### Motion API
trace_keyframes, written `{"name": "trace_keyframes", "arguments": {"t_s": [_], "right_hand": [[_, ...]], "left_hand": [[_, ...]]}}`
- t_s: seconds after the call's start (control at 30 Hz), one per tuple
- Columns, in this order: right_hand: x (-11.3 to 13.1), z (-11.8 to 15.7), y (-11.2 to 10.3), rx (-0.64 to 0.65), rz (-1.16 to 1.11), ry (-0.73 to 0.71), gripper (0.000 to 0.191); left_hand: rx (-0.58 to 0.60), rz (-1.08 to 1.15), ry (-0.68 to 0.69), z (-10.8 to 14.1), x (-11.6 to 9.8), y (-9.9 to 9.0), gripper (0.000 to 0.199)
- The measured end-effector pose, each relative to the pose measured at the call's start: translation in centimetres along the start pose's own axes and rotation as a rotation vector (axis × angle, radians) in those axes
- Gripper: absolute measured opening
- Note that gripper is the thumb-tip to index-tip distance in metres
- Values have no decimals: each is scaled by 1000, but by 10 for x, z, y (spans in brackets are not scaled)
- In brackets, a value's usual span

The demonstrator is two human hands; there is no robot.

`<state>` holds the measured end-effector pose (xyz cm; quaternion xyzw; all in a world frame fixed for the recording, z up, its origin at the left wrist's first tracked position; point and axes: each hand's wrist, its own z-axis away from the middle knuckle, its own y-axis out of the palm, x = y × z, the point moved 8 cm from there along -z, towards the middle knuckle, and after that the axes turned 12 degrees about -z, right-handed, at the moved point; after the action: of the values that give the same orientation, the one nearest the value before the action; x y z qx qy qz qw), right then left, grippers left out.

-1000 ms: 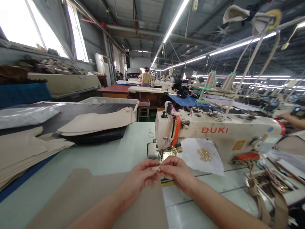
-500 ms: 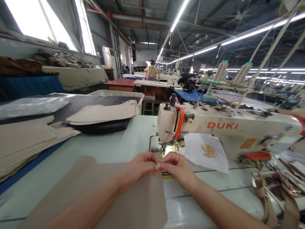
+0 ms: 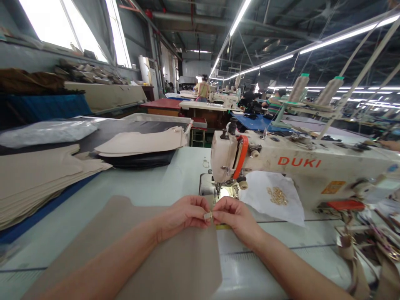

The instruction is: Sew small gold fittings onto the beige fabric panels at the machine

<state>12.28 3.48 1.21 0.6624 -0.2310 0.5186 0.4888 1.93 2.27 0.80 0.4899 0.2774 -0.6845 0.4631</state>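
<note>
Just in front of the sewing machine [image 3: 265, 156], both hands meet over a taupe fabric panel [image 3: 175, 258] lying on the table. Between finger and thumb, my left hand [image 3: 184, 214] is closed on a small light fabric tab [image 3: 206, 216]. At the tab's right end, my right hand [image 3: 234, 216] pinches a small gold-coloured metal piece, mostly covered by the fingertips. Behind my right hand, a pile of gold metal rings [image 3: 277, 196] rests on a white sheet [image 3: 259, 183]. The lit needle area [image 3: 223, 191] is just beyond my fingers.
Stacked beige panels [image 3: 34, 183] lie at the left, with another pile [image 3: 140, 141] behind them. A plastic bag [image 3: 50, 132] is further back. Straps with metal fittings [image 3: 353, 254] sit at the right edge. A person [image 3: 202, 89] stands in the background.
The view has shifted slightly, so the machine appears further right. Between my fingertips the small tab has turned a little, and both hands stay together.
</note>
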Motion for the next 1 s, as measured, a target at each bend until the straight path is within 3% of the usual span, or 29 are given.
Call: {"name": "trace_keyframes", "arguments": {"t_s": [0.1,0.27,0.37,0.5,0.67,0.8,1.0], "right_hand": [[3,2,4,31,95,-80,24],[10,7,11,-1,372,-196,31],[12,7,10,-16,473,-240,22],[16,7,3,-22,439,-323,14],[7,-2,-10,-99,188,-204,27],[6,-7,-12,-135,156,-192,31],[3,-8,-15,-166,147,-200,34]], "left_hand": [[-54,-37,25,0,-2,-2,14],[-211,-331,130,-3,-8,-9,7],[-295,-415,139,-2,-9,-12,8],[-282,-380,104,1,-11,-9,11],[-360,-333,143,5,-19,-13,14],[-402,-306,158,2,-17,-19,17],[-341,-229,162,-4,-9,-20,25]]}}
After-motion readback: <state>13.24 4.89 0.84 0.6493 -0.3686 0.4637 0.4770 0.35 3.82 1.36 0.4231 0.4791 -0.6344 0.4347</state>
